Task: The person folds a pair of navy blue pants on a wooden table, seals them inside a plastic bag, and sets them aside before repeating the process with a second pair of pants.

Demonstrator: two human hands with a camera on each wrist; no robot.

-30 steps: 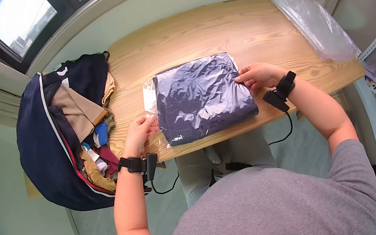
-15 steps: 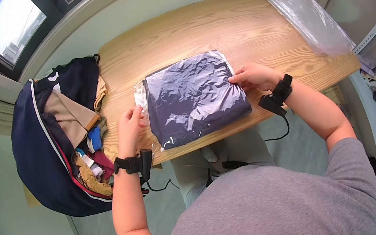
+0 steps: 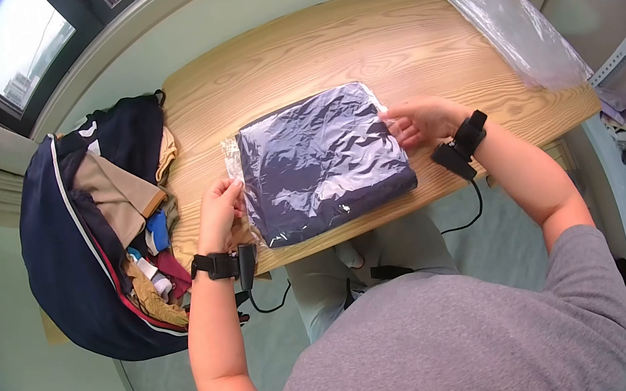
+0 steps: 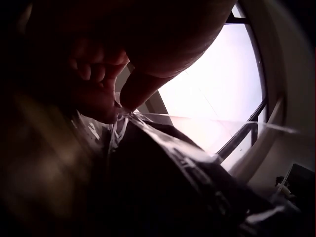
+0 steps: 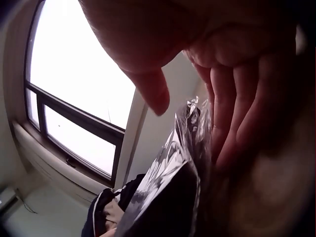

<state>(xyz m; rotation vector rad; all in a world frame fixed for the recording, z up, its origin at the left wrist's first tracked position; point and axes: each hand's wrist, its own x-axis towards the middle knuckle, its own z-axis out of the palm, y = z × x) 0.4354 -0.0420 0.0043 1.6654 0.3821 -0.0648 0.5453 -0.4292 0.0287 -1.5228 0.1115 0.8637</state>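
A dark navy folded garment in a clear plastic bag (image 3: pixel 324 162) lies flat on the wooden table (image 3: pixel 305 48) in the head view. At its left edge my left hand (image 3: pixel 218 211) pinches the film between thumb and forefinger; the left wrist view shows the gathered plastic (image 4: pixel 129 118) at the fingertips. My right hand (image 3: pixel 425 123) is at the bag's right edge. In the right wrist view its thumb (image 5: pixel 155 94) stands apart from the crinkled film, and the straight fingers (image 5: pixel 224 103) lie along the film's other side.
On the left a large navy bag (image 3: pixel 58 255) stands open, filled with assorted clothes (image 3: pixel 118 191). A stack of clear plastic bags (image 3: pixel 514 33) lies at the table's far right corner. Right of the table, a shelf rack (image 3: pixel 609 84) holds several packed garments.
My left hand has come back to the bag's left edge and pinches the film. The right thumb has lifted off the right edge, and that hand's fingers have spread.
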